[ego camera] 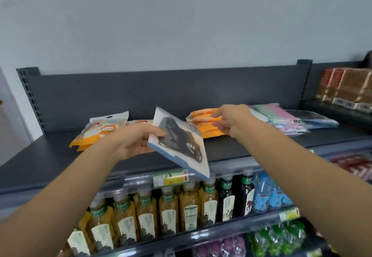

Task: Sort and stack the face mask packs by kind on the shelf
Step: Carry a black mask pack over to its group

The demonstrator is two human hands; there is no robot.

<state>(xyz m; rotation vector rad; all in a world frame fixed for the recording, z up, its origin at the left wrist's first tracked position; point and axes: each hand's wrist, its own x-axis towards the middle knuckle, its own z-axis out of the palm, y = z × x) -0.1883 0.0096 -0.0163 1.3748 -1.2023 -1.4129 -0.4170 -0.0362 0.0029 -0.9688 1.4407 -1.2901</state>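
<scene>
Fingers of the left hand (136, 143) curl under a flat clear plastic pack with a black face mask inside (179, 144), and the thumb presses on top near its left edge. This pack is held in the air, tilted down to the right, over the front lip of the dark grey metal shelf (50, 156). The right hand (231, 120) reaches further back. Its fingers and thumb are narrowly curled round the right edge of a stack of orange face mask packs (203, 122), which lies on the shelf just behind the held pack. 2 bare forearms stretch in from the bottom corners.

On the left of the shelf lies a small pile of orange and white face mask packs with a cartoon print (100, 131). On the right, just beyond the right hand, lies a stack of pastel green and pink face mask packs (281, 115). Against its right side lies a flat stack of dark face mask packs in clear wrap (316, 118).

A yellow and green price label (171, 178) hangs on the shelf's front edge. On the shelf below stand clear bottles of yellow tea (169, 210), then 2 dark bottles (227, 198), then small blue bottles (267, 194) to the right. Brown cardboard boxes (346, 87) stand on the neighbouring shelf at far right. A pale wall (181, 25) rises behind.
</scene>
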